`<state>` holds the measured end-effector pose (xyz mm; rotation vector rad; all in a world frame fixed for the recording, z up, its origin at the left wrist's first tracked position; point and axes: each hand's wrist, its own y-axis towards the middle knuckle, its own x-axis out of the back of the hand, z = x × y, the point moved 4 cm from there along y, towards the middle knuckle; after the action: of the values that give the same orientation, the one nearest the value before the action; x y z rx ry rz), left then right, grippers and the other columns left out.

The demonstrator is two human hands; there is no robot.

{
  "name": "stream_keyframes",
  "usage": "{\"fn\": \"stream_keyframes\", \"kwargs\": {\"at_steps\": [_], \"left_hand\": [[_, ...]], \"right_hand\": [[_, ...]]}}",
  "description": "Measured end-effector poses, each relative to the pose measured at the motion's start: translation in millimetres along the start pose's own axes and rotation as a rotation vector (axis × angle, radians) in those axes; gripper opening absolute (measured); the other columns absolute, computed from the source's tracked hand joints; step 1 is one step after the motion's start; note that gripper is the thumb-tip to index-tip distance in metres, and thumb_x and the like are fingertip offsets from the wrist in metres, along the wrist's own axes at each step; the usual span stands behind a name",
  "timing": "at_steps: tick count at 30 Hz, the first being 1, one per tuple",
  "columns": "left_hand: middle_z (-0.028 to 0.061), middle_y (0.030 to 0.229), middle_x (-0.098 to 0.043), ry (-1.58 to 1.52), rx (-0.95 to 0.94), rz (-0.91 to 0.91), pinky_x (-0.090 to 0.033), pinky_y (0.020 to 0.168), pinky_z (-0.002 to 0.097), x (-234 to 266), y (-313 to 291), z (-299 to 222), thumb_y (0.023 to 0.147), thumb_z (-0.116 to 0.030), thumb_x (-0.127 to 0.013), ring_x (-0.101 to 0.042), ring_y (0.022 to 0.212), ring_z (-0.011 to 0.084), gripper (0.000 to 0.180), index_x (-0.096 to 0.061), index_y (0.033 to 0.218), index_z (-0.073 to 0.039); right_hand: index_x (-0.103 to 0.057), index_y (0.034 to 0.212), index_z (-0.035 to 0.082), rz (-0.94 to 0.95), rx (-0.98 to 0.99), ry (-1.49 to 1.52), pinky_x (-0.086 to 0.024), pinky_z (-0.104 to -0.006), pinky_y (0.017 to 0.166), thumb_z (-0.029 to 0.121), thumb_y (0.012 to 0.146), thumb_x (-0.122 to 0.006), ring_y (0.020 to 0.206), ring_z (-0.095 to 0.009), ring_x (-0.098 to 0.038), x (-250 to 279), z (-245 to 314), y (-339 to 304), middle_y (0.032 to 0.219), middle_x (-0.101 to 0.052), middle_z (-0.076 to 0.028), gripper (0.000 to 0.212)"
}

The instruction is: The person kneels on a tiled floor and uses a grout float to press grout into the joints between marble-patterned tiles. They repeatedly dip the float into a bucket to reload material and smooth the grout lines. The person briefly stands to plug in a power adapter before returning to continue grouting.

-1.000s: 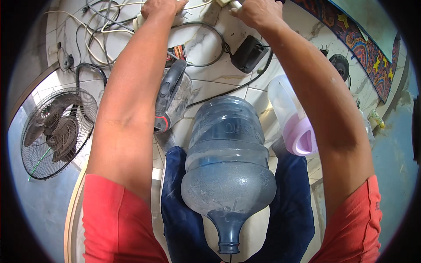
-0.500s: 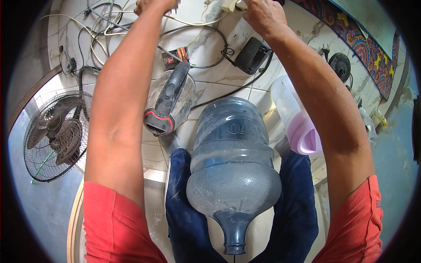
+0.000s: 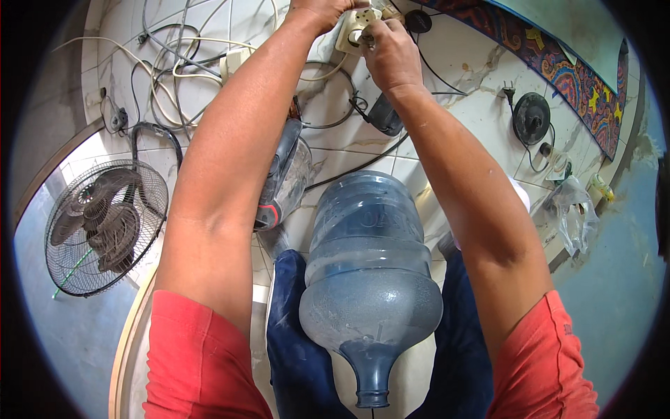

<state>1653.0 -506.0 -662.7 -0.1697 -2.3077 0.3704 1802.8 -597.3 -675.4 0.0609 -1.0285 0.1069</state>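
Note:
A cream power strip [image 3: 351, 33] with round sockets is held up at the top edge of the view. My right hand [image 3: 394, 59] has its fingers curled closed at the strip's right side, beside a socket. From the left, my left hand [image 3: 317, 12] reaches the strip's upper end with its fingers closed; the top edge cuts part of it off. Just right of the strip, a round black piece [image 3: 419, 21] with a thin black cord lies on the tiles. A large blue water jug [image 3: 372, 279] lies between my knees, its neck toward me.
Left of the jug lies a dusty kettle [image 3: 283, 181], partly behind my left forearm. A fan [image 3: 105, 223] stands far left, below tangled cables [image 3: 164, 77]. A black adapter [image 3: 384, 117], a round black base with a plug [image 3: 532, 119] and a plastic bag [image 3: 574, 213] lie rightward.
Both my hands have moved: the left to the right, the right to the left and slightly down, so they meet at the power strip. My forearms now cover more of the kettle and the pink-lidded container.

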Motion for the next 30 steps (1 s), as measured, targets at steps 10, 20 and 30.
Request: {"fn": "stream_keyframes", "kwargs": {"at_steps": [10, 20, 30], "left_hand": [[0.0223, 0.093, -0.072, 0.155, -0.359, 0.261, -0.055, 0.078, 0.0439, -8.4, 1.7, -20.4, 0.080, -0.018, -0.079, -0.070, 0.091, 0.0383, 0.024, -0.072, 0.098, -0.003], [0.0188, 0.098, -0.074, 0.241, -0.467, 0.204, -0.057, 0.082, 0.0426, -16.8, 8.7, -1.3, 0.078, -0.009, -0.074, -0.071, 0.095, 0.0373, 0.023, -0.076, 0.101, -0.008], [0.0197, 0.106, -0.074, 0.241, -0.332, 0.220, -0.057, 0.086, 0.0401, -38.1, 18.7, 28.0, 0.081, -0.011, -0.073, -0.073, 0.098, 0.0313, 0.031, -0.076, 0.112, -0.011]], "right_hand": [[-0.068, 0.094, 0.008, -0.058, -0.213, 0.197, -0.056, -0.0424, 0.078, 0.023, 0.077, -0.086, 0.087, -0.035, -0.072, 5.5, 0.4, 6.0, 0.089, -0.075, -0.013, 0.028], [-0.073, 0.094, 0.012, -0.065, -0.233, 0.127, -0.054, -0.0440, 0.083, 0.027, 0.075, -0.087, 0.091, -0.033, -0.070, -2.8, 5.1, 7.1, 0.093, -0.076, -0.010, 0.028], [-0.069, 0.105, 0.006, -0.167, -0.196, 0.222, -0.052, -0.0399, 0.094, 0.015, 0.079, -0.072, 0.103, -0.032, -0.067, 31.2, 10.4, -3.3, 0.109, -0.071, -0.013, 0.028]]}}
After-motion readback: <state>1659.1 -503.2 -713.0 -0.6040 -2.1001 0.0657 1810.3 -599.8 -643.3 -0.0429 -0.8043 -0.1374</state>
